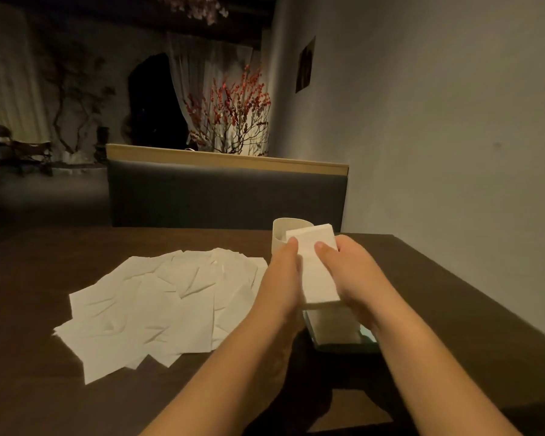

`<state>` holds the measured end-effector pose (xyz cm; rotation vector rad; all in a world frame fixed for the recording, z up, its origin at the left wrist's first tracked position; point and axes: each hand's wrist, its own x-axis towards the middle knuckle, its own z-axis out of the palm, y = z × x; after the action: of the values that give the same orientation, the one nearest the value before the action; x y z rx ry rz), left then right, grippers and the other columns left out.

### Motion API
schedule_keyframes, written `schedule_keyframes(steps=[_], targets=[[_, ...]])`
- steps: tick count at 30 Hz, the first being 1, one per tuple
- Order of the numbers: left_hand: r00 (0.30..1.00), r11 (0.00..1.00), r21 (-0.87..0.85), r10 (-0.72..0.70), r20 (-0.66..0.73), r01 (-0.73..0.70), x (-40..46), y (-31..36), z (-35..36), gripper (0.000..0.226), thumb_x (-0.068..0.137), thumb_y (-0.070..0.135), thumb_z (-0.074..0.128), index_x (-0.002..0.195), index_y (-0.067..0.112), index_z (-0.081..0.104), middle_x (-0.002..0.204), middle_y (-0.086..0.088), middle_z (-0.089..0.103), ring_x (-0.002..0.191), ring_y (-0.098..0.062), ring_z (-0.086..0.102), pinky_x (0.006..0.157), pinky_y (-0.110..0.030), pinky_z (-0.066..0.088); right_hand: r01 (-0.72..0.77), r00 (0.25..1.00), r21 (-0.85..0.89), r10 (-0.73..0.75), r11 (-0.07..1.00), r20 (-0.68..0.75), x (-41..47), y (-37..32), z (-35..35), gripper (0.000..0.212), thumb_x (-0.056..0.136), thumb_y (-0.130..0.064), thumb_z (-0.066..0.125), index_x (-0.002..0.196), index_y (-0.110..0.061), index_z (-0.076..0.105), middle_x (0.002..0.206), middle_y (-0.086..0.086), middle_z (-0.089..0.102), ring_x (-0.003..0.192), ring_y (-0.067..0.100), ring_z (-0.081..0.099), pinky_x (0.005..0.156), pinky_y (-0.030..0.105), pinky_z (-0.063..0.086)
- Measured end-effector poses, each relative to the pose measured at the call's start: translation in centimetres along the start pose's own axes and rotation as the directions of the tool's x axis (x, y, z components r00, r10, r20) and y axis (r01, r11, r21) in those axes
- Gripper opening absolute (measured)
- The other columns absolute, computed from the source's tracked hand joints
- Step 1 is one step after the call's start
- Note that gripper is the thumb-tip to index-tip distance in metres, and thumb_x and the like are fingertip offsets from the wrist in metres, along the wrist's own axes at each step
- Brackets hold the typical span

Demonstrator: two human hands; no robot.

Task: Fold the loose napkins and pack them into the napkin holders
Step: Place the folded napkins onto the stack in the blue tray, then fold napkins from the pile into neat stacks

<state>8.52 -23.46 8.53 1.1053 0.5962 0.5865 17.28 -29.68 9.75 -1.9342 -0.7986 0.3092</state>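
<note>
Head view: folded napkin stack [317,265] held over near-right table [453,309], just near of cream napkin holder [280,234]. Left hand [282,275] and right hand [348,272] pinch its long edges, thumbs on top. Likely light, soft, prone to fanning; grip both edges. Loose napkins [158,306] lie left.
</note>
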Motion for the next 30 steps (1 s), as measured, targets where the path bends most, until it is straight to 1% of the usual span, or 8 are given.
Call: schedule_keyframes(steps=[2,6,10,14,19,24,27,30], targets=[[0.999,0.999,0.012,0.033,0.006,-0.033,0.4,0.1,0.2,0.038,0.107,0.047,0.032,0.129,0.021,0.05,0.097,0.004,0.06,0.081,-0.012,0.058,0.049,-0.019,0.051,-0.007,0.998,0.03,0.009,1.0,-0.068,0.7,0.2,-1.9,0.023,0.103,-0.035,0.046,0.117,-0.019,0.053,0.111,0.004,0.061,0.098,0.019,0.06,0.083,0.037,0.055],[0.985,0.987,0.098,0.141,-0.099,-0.131,2.2,-0.5,0.0,0.018,0.108,0.033,0.034,0.095,0.03,0.046,0.101,0.011,0.052,0.084,-0.009,0.051,0.075,-0.02,0.041,-0.146,0.977,0.165,0.168,0.975,-0.13,2.1,1.3,-4.7,0.015,0.1,-0.032,0.053,0.105,-0.018,0.054,0.103,0.006,0.062,0.094,0.024,0.06,0.086,0.042,0.055],[0.994,0.986,0.159,0.071,-0.087,-0.057,2.4,-1.8,0.6,0.032,0.109,0.032,0.033,0.078,0.035,0.039,0.077,0.016,0.046,0.067,-0.004,0.044,0.058,-0.018,0.032,-0.236,0.969,0.111,0.242,0.965,-0.043,3.3,2.1,-4.1,0.022,0.098,-0.029,0.058,0.111,-0.012,0.058,0.102,0.008,0.064,0.095,0.023,0.061,0.073,0.034,0.053],[0.994,0.993,0.06,-0.102,-0.046,0.105,3.4,-3.2,1.3,0.032,0.108,0.048,0.027,0.108,0.03,0.053,0.088,0.008,0.063,0.076,-0.009,0.058,0.061,-0.024,0.044,-0.229,0.973,-0.025,0.229,0.973,-0.017,4.2,3.1,-2.5,0.028,0.097,-0.03,0.058,0.116,-0.009,0.06,0.104,0.008,0.066,0.095,0.022,0.063,0.068,0.031,0.049],[0.989,0.989,0.005,-0.151,-0.005,0.151,4.5,-4.4,1.9,0.05,0.105,0.055,0.028,0.131,0.024,0.058,0.106,-0.005,0.072,0.088,-0.019,0.07,0.063,-0.028,0.052,-0.199,0.979,-0.223,0.205,0.954,0.005,4.2,3.7,-1.6,0.023,0.099,-0.03,0.052,0.085,-0.013,0.055,0.082,0.003,0.057,0.072,0.015,0.051,0.057,0.027,0.036],[0.991,0.99,0.043,-0.131,-0.031,0.132,4.6,-5.1,2.1,0.05,0.104,0.056,0.032,0.141,0.025,0.048,0.109,-0.001,0.066,0.09,-0.018,0.067,0.067,-0.03,0.053,-0.435,0.899,0.283,0.397,0.855,0.184,4.0,4.5,-1.1,0.033,0.098,-0.045,0.054,0.117,-0.018,0.056,0.11,0.001,0.066,0.103,0.022,0.063,0.098,0.041,0.05],[0.993,0.99,0.075,-0.121,0.0,0.121,4.3,-5.4,2.0,0.046,0.105,0.053,0.031,0.139,0.025,0.045,0.091,0.005,0.055,0.077,-0.012,0.059,0.059,-0.026,0.046,-0.481,0.876,0.361,0.425,0.799,0.227,3.7,5.0,-1.0,0.039,0.096,-0.048,0.056,0.12,-0.018,0.053,0.106,0.004,0.067,0.099,0.025,0.067,0.091,0.039,0.055],[0.992,0.99,0.056,-0.129,0.017,0.128,4.5,-5.8,1.8,0.05,0.104,0.058,0.03,0.141,0.028,0.043,0.11,0.001,0.066,0.093,-0.017,0.067,0.073,-0.031,0.054,-0.475,0.88,0.411,0.412,0.778,0.237,3.8,4.7,-1.7,0.05,0.096,-0.056,0.051,0.122,-0.014,0.057,0.105,0.008,0.074,0.095,0.026,0.072,0.081,0.036,0.056]])
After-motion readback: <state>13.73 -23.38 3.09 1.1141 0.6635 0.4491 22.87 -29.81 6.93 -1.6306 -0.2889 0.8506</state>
